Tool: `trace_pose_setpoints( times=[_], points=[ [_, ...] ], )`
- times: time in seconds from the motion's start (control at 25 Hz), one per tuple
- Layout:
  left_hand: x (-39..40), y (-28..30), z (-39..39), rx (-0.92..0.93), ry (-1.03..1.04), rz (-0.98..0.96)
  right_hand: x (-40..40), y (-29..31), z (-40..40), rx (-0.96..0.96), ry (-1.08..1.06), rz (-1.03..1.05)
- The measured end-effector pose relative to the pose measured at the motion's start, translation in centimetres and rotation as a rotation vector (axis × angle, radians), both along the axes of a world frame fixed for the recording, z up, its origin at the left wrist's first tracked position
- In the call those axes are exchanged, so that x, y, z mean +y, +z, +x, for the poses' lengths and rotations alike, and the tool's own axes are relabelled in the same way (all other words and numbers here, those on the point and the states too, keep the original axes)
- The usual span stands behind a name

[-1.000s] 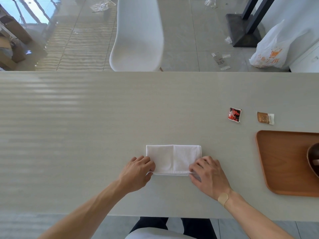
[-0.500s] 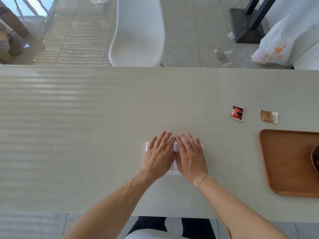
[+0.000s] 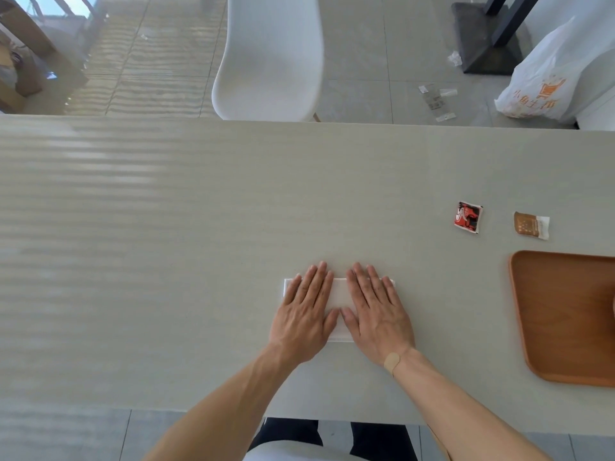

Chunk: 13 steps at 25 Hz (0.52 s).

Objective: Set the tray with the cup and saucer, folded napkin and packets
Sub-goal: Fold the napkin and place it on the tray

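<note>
From my head camera I see my left hand (image 3: 304, 316) and my right hand (image 3: 376, 314) lying flat on the white folded napkin (image 3: 338, 294), which sits on the tabletop (image 3: 166, 261) right in front of me. My fingers (image 3: 316, 277) are spread out straight and are not gripping anything; they only press down. I think the step now is to squash the fold so it lies neat. To do it well, I should push gently and slide both palms out to the ends, so the cloth does not bunch up or slip. The napkin is under my palms and fingers, with a strip showing between my two hands and a little bit peeking out at each end. The wooden tray (image 3: 565, 314) is off to my right, well apart from the napkin. The red packet (image 3: 468, 217) and the brown packet (image 3: 531, 225) lie on the tabletop just behind the tray, not on it yet.
</note>
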State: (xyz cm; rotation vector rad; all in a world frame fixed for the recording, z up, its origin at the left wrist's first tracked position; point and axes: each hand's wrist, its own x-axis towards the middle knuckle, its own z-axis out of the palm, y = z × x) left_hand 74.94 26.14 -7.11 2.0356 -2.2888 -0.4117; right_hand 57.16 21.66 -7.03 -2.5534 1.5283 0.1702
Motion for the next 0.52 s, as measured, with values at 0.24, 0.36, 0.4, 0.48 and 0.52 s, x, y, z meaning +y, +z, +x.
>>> trace_pose_setpoints(
  times=[0.24,0.36,0.4,0.48,0.52],
  points=[
    [1.2,0.2,3.6,-0.048,0.047,0.015,0.5,0.7,-2.9,0.038,-0.103,0.02],
    [1.2,0.7,3.8,-0.075,0.063,0.032,0.4,1.1,-2.6,0.044,-0.096,0.0],
    [1.2,0.9,3.5,-0.081,0.071,0.025,0.5,1.2,-2.5,0.036,-0.086,-0.02],
    [1.0,1.1,2.2,-0.063,0.066,0.012,0.7,1.2,-1.7,-0.022,-0.014,-0.036],
    [0.9,1.2,1.2,-0.03,0.04,0.02,0.9,1.0,-1.1,-0.058,0.044,-0.029]
  ],
)
